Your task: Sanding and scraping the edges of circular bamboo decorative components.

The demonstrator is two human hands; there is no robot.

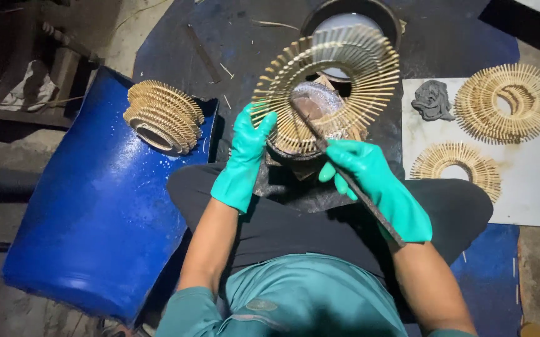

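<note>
My left hand (245, 156), in a teal rubber glove, grips the lower left edge of a round ring of radiating bamboo sticks (326, 81) and holds it tilted over a small round pot (310, 106). My right hand (376, 181), also in a teal glove, holds a long dark brush stick (351, 181) whose tip reaches into the ring's centre above the pot. Both hands work over my lap, which is covered by a dark cloth.
A stack of stick rings (164, 115) rests on a blue barrel (95, 212) at left. Two more rings (507, 103) (457, 165) and a grey rag (433, 100) lie on a white board (532, 193) at right. A dark bowl (351, 19) stands behind.
</note>
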